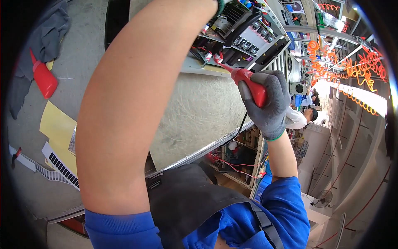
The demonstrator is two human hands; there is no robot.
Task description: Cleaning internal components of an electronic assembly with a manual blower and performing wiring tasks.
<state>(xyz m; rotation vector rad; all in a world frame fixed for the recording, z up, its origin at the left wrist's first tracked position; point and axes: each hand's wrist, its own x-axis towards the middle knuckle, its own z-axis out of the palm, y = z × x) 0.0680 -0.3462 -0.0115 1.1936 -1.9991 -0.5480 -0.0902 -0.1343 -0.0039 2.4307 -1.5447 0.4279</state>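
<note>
In a grey glove, my right hand [269,99] is wrapped round a red squeeze bottle [248,83]. The bottle tilts up and to the left, and its thin nozzle reaches the near edge of an open metal equipment case [265,35]. Inside the case are circuit boards, rows of metal-cased components and cables. My left forearm [128,87] stretches across the view to the case. Only the green glove cuff [221,6] shows at its end; the left hand itself lies beyond the upper edge.
On the grey worktop [203,112] at left are another red squeeze bottle [44,79], a dark cloth [45,35], yellow paper [56,124] and label strips [62,166]. Orange coiled hoses [331,56] hang at right. A person [300,116] is beyond my right arm. Open shelving with wires [236,159] lies below the bench edge.
</note>
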